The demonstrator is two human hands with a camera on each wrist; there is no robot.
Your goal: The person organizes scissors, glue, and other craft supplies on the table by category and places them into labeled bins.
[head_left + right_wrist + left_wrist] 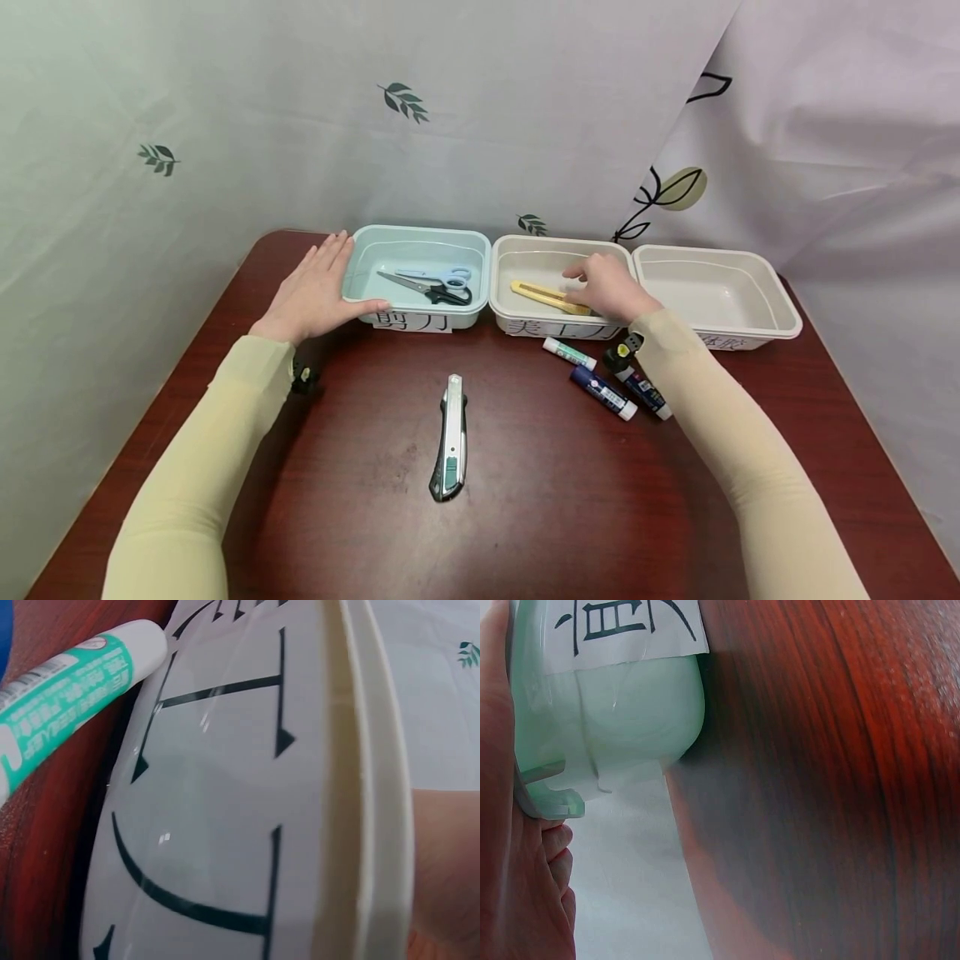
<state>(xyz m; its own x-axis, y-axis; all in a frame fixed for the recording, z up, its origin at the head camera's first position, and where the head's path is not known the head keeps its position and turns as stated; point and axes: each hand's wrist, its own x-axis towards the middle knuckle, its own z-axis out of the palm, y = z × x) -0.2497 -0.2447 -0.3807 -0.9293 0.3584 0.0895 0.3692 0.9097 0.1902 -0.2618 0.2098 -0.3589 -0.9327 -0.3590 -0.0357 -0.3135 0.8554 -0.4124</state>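
Note:
My left hand (318, 287) rests at the left end of the light blue bin (360, 258), fingers extended along its side and thumb across the front rim. Inside that bin lie black-handled scissors (452, 296) and blue-handled scissors (457, 273). My right hand (609, 287) reaches over the front rim into the middle beige bin (517, 243). A yellow utility knife (538, 293) lies in this bin, its right end by my thumb, with a gap between thumb and forefinger. In the right wrist view, the bin wall (386, 787) hides most of the hand.
A silver and black utility knife (452, 442) lies mid-table. Three glue sticks lie before the bins: a green-white one (570, 353), a blue one (603, 393) and a dark one (651, 396) partly behind my right wrist. Another beige bin (783, 321) stands at right.

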